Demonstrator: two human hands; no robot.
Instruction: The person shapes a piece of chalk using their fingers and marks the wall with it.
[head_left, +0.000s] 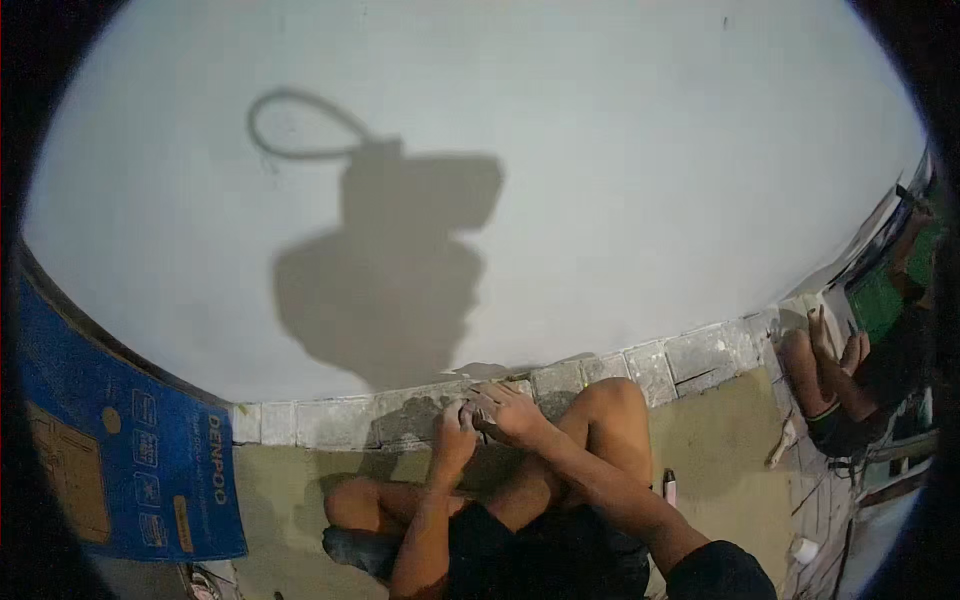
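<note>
Head view: tan mat (735, 440) near pale wall (650, 200), left fingers (462, 416) and right fingers (487, 396), hold unclear

Head-worn fisheye view, angled down, facing nearby pale wall (650, 180)

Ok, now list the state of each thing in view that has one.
Left hand: curled, grip unclear
Right hand: fingers partly extended, close to the left hand, grip unclear
Blue box: open or closed, cannot tell
Tan mat: spread out flat
Pale wall: partly shadowed
Pink-and-black tube: capped or not, unclear
</note>
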